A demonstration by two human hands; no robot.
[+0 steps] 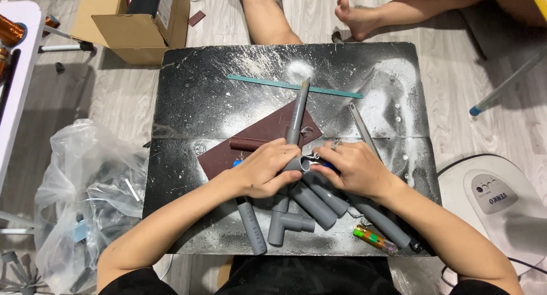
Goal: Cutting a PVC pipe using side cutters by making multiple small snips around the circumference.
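Note:
My left hand [268, 168] grips the near end of a long grey plastic pipe [298, 111] that slants away across a black dusty board [188, 78]. My right hand [353, 168], a ring on one finger, is closed on a small tool with a blue handle and metal tip at the pipe's open end [305, 164]. Below my hands lie several short grey pipe pieces [314, 207], a grey T-fitting [285, 224] and a marker-like grey stick [252, 226]. Brown sandpaper sheets [268, 132] lie under the pipe.
A teal strip [268, 82] and a metal file [361, 124] lie on the board; a multicoloured lighter [373, 239] sits near its front edge. Left: a plastic bag [85, 198] and cardboard box [137, 21]. Right: a white appliance [490, 198]. Another person's legs [364, 13] are beyond the board.

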